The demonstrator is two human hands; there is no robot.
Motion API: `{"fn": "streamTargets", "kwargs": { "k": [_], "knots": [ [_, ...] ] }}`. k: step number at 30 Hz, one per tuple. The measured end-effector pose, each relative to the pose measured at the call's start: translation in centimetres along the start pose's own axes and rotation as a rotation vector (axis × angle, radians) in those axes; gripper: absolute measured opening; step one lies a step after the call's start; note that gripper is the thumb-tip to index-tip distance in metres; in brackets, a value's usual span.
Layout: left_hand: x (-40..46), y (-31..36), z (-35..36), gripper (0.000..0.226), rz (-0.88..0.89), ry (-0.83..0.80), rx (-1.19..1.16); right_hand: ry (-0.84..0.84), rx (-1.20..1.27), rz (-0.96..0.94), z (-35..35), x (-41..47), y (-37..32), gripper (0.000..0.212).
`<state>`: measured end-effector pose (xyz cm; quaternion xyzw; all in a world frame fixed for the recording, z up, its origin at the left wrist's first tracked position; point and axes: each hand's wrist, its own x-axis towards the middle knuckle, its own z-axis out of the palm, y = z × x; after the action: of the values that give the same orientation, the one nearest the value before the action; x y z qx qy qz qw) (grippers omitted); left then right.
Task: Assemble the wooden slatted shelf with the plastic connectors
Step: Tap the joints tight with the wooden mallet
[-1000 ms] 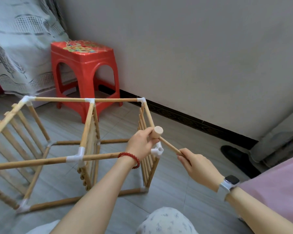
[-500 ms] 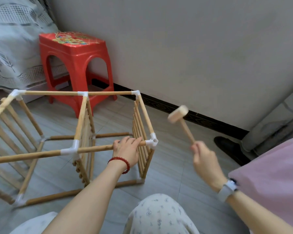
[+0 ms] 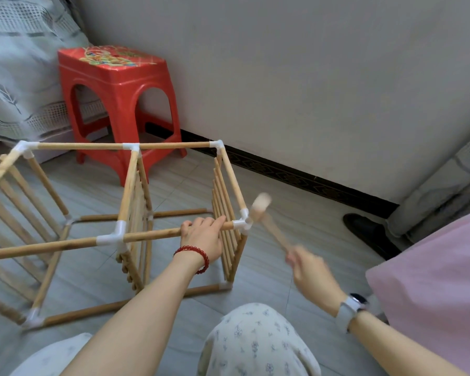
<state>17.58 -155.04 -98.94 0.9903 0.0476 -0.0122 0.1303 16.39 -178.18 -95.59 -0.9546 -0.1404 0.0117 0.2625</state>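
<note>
Mallet [image 3: 260,202] had dropped from its raised position of half a second earlier and sat blurred right at the white corner connector [image 3: 243,223], apparently striking it or about to. A second back the mallet head was resting at that same corner with the left hand bunched beside it; the hand had since moved inward along the rail.

Right hand [image 3: 308,267] was curled round the lower end of the mallet handle, motion-blurred, so finger detail was unclear. Left hand [image 3: 204,236] lay over the near top rail [image 3: 152,236] just beside the connector, fingers draped across the rod and partly curled, bracing it; a full wrap could not be confirmed.

Shelf frame [image 3: 130,185] lay on its side on the tiled floor [image 3: 296,213], slatted panels standing upright between the rods, most connectors already fitted. Red stool [image 3: 114,85] stood behind it near the wall.

Judgement: this looked like a seating tap, driving the corner joint home. Assembly seemed far along, with tightening of joints left. Risk: a glancing blow could hit the bracing fingers or knock the rail out of its socket.
</note>
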Motion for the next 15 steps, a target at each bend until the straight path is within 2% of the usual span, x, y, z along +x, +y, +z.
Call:
{"fn": "streamTargets", "kwargs": {
  "k": [1, 2, 5, 10, 12, 15],
  "knots": [
    [0.1, 0.1, -0.1, 0.046, -0.005, 0.012, 0.014, -0.135, -0.087, 0.061, 1.2, -0.5, 0.9, 0.015],
    [0.2, 0.3, 0.0, 0.041, -0.006, 0.028, 0.028, -0.133, -0.053, 0.080, 1.6, -0.3, 1.7, 0.017],
    [0.5, 0.6, -0.2, 0.030, -0.017, 0.076, 0.034, 0.064, 0.232, 0.091, -0.2, 2.4, 1.7, 0.021],
    [0.9, 0.6, -0.4, 0.028, -0.056, 0.064, 0.070, 0.055, 0.636, 0.294, 0.5, 3.9, 1.2, 0.027],
    [1.1, 0.7, -1.3, 0.028, -0.060, 0.124, 0.068, 0.078, 0.706, 0.333, 0.8, 4.3, 0.6, 0.028],
    [1.2, 0.8, -4.2, 0.024, -0.045, 0.268, 0.004, 0.071, 0.703, 0.274, 0.3, 5.8, -0.8, 0.027]
  ]
}}
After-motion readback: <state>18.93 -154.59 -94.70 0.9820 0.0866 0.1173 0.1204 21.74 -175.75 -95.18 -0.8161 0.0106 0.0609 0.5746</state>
